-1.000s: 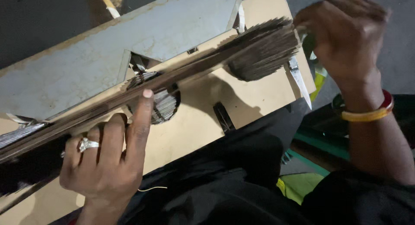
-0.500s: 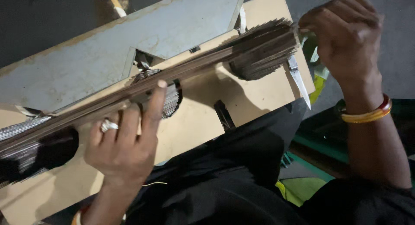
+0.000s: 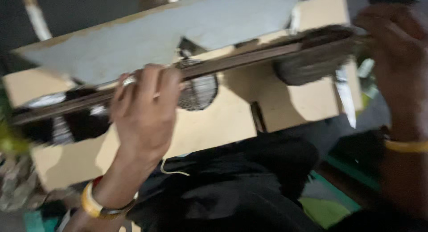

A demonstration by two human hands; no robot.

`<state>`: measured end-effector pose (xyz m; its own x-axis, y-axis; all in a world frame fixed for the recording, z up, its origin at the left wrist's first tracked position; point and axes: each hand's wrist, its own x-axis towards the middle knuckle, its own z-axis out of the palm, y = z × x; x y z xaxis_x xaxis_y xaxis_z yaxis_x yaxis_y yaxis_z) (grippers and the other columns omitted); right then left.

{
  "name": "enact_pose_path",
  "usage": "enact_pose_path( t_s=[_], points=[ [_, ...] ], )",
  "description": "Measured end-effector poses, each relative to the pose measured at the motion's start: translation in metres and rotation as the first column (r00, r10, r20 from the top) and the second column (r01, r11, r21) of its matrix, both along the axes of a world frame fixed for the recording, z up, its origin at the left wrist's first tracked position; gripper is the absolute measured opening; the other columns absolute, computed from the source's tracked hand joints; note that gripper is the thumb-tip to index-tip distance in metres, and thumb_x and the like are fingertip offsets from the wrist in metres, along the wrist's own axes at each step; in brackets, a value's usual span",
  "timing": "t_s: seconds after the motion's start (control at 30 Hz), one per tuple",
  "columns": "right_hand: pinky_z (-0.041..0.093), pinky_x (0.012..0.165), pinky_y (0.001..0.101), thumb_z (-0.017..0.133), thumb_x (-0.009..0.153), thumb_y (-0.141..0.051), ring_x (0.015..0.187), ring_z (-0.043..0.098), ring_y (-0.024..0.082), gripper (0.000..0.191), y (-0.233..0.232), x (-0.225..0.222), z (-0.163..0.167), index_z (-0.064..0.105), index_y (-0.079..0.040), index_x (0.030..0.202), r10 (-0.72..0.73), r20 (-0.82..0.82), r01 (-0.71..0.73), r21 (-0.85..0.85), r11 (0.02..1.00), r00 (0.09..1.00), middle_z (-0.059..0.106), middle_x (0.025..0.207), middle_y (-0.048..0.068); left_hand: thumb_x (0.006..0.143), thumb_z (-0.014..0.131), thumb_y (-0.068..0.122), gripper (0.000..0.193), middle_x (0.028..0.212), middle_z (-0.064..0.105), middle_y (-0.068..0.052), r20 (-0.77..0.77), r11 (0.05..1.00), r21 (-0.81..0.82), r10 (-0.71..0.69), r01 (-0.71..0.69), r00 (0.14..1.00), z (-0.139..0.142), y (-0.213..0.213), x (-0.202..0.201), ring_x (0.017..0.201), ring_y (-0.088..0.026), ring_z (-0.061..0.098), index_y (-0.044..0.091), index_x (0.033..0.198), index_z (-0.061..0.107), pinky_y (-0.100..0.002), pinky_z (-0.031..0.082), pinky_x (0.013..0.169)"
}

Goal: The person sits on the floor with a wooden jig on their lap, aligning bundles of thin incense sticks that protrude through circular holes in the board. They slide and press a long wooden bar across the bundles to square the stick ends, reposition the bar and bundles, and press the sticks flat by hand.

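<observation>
Gripping the long dark stick bundle (image 3: 249, 58) with left hand (image 3: 142, 111) now curled over its middle, further along than before, right hand (image 3: 394, 49) closed on its far end, just above the tan board (image 3: 223, 120).

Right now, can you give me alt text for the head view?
Blurred view down at two hands gripping a long dark bundle of thin strips: the left hand curls over its middle, the right hand holds its far end. Beneath lie a pale wooden board and a grey panel.
</observation>
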<state>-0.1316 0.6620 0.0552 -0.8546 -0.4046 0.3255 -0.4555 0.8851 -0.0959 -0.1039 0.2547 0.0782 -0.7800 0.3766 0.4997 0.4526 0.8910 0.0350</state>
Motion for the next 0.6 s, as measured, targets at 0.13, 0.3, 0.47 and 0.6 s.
enact_pose_path(
  t_s=[0.13,0.3,0.47,0.6],
  points=[
    [0.059,0.091,0.0371,0.035,0.12,-0.021,0.119,0.066,0.031,0.035,0.003,-0.02,-0.038,0.05,0.0,0.144,0.136,0.256,0.005,-0.485,0.875,0.957,0.06,0.138,0.024,0.098,0.07,0.001,0.012,0.1,0.058,-0.006,-0.061,0.998,-0.048,0.024,-0.027,0.998,-0.016,-0.012,-0.001,0.09,-0.02,0.065,0.007,0.099,0.059,-0.035,0.054,0.084],
    [0.056,0.094,0.0434,0.026,0.118,-0.029,0.119,0.063,0.034,0.047,0.011,-0.025,-0.057,0.044,0.002,0.148,0.111,0.246,-0.01,-0.379,0.925,0.963,0.058,0.138,0.026,0.095,0.071,-0.003,0.017,0.101,0.057,-0.005,-0.108,1.0,-0.003,-0.009,0.009,0.994,-0.026,-0.016,-0.003,0.089,-0.02,0.063,0.008,0.1,0.058,-0.035,0.053,0.083],
    [0.055,0.101,0.0464,0.025,0.12,-0.031,0.125,0.061,0.038,0.047,0.006,-0.023,-0.058,0.044,0.002,0.147,0.043,0.228,0.032,-0.316,0.948,0.973,0.055,0.143,0.027,0.093,0.07,-0.006,0.017,0.102,0.059,-0.006,-0.103,1.0,-0.015,-0.028,0.027,0.994,-0.024,-0.02,-0.005,0.086,-0.019,0.062,0.006,0.097,0.059,-0.033,0.052,0.08],
    [0.053,0.099,0.0463,0.024,0.115,-0.033,0.128,0.055,0.037,0.051,0.002,-0.021,-0.056,0.035,0.002,0.15,0.112,0.327,0.072,-0.502,0.862,0.938,0.049,0.146,0.026,0.092,0.069,-0.007,0.016,0.103,0.06,-0.006,-0.147,0.995,0.036,-0.087,0.093,0.985,-0.022,-0.02,-0.005,0.087,-0.02,0.063,0.005,0.095,0.059,-0.034,0.052,0.081]
  ],
)
